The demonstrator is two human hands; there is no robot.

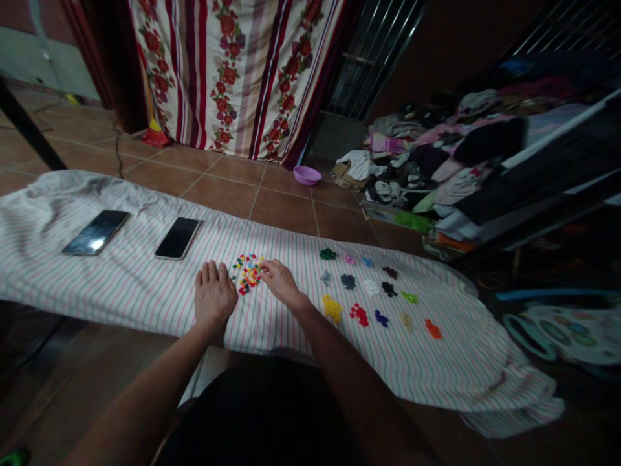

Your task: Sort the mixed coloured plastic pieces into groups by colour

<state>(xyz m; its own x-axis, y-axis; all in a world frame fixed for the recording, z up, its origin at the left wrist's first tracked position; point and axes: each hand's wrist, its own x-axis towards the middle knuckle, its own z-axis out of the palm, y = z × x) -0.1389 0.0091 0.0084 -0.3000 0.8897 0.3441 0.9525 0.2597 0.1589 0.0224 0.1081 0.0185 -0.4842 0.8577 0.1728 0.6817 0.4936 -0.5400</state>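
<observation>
A mixed pile of small colourful pieces (251, 274) lies on the striped cloth (291, 323). My left hand (213, 294) rests flat on the cloth, just left of the pile, fingers extended. At the pile's right edge my right hand (279, 278) has its thumb and fingertips pinched together; what is between them is too small to name. Farther right are single-colour groups, among them a yellow group (332, 309), a red group (359, 315), a dark green group (327, 254) and an orange group (433, 329).
Two dark phones, one (97, 232) at far left and another (178, 238) nearer, lie on the cloth. On the tiled floor beyond stand a purple basin (307, 175) and a heap of clothes (436, 149). A floral curtain (237, 71) hangs behind.
</observation>
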